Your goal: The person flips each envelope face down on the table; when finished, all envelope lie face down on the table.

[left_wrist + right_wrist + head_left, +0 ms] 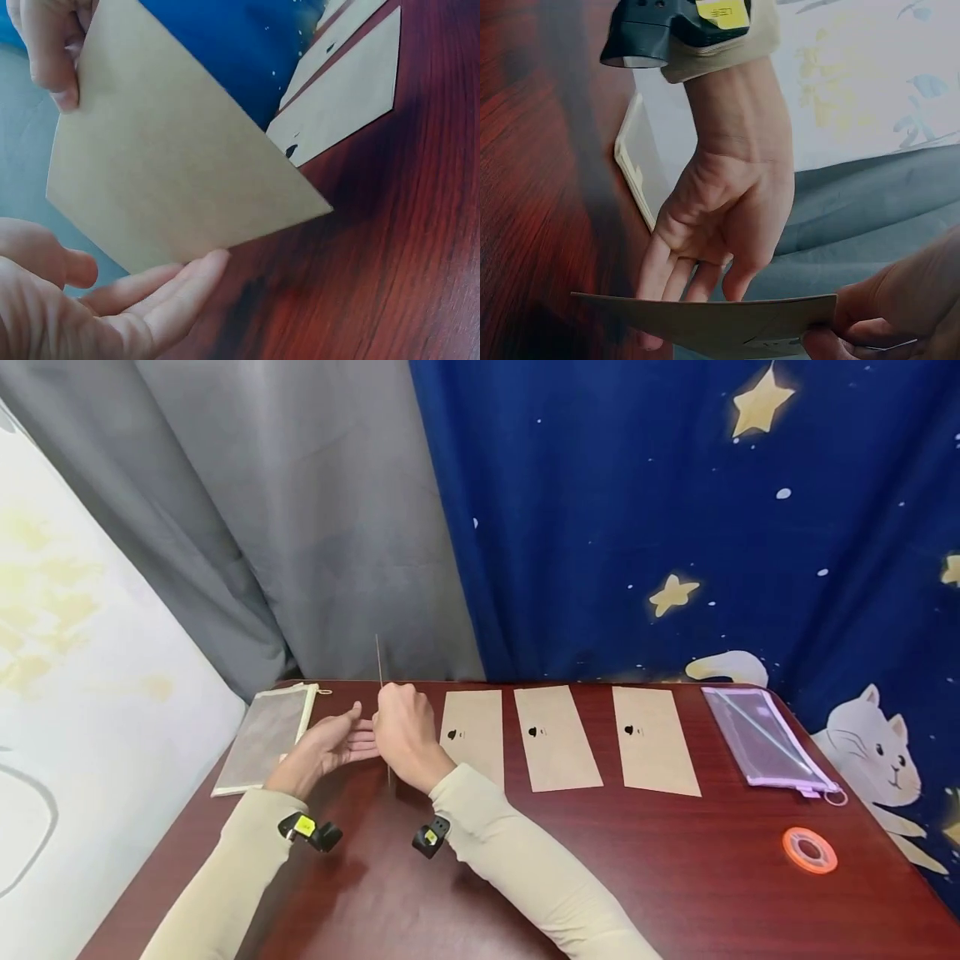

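My right hand (pixel 407 731) pinches a thin brown kraft-paper booklet (pixel 165 142) by its edge. In the head view it stands upright, nearly edge-on. My left hand (pixel 335 745) is beside it, palm turned up, fingers straight and touching its lower edge in the left wrist view. The left thumb stands apart from the paper. A plain brown face shows in the left wrist view; a little dark print is on the other side in the right wrist view. Three similar booklets with a small black mark, among them the nearest booklet (pixel 476 718), lie to the right.
A cream-edged mesh zip pouch (pixel 266 735) lies at the table's left. At the right are a purple mesh zip pouch (pixel 765 739) with a thin pale stick in it, and an orange ring-shaped spool (pixel 810 850). Curtains (pixel 360 527) hang behind the dark red table (pixel 675 893).
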`<state>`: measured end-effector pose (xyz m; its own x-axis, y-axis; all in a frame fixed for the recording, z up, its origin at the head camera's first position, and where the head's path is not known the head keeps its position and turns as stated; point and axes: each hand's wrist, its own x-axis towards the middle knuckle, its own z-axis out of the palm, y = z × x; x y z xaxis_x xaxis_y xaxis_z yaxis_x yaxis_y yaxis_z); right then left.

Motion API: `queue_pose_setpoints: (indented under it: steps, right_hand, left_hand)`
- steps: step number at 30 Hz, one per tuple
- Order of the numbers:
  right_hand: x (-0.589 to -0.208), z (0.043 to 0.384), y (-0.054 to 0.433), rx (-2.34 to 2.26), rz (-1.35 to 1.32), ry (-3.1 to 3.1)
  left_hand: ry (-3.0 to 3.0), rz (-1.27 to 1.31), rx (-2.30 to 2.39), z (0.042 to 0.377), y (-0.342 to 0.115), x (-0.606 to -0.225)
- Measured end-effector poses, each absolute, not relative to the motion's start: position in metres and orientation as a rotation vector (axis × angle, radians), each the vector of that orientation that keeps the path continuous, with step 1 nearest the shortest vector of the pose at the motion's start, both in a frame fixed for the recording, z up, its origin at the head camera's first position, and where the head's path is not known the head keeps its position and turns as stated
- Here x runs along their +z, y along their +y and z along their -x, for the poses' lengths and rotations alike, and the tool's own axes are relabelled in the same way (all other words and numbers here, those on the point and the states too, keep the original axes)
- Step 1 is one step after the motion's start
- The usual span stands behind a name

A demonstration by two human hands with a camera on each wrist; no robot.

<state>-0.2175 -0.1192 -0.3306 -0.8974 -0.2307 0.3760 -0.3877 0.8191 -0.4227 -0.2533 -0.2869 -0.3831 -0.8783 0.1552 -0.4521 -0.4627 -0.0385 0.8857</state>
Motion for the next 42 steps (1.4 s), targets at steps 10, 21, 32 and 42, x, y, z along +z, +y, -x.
queue_pose_setpoints:
  steps: [10,21,32,42]
  right_hand:
    - [-0.327,0.215,-0.116,0.799,-0.451,-2.694]
    - [-0.337,0.221,-0.107,0.908,-0.504,-2.587]
    - [-0.372,0.241,-0.099,1.395,-0.345,-2.477]
    - [-0.397,0.244,-0.101,1.505,-0.194,-2.473]
  left_hand:
    - [1.824,0.350,2.038,0.254,-0.290,-0.391]
    - [1.987,0.329,1.992,0.249,-0.302,-0.384]
    - [2.250,0.338,1.845,0.247,-0.309,-0.382]
    - [2.519,0.370,1.694,0.249,-0.312,-0.385]
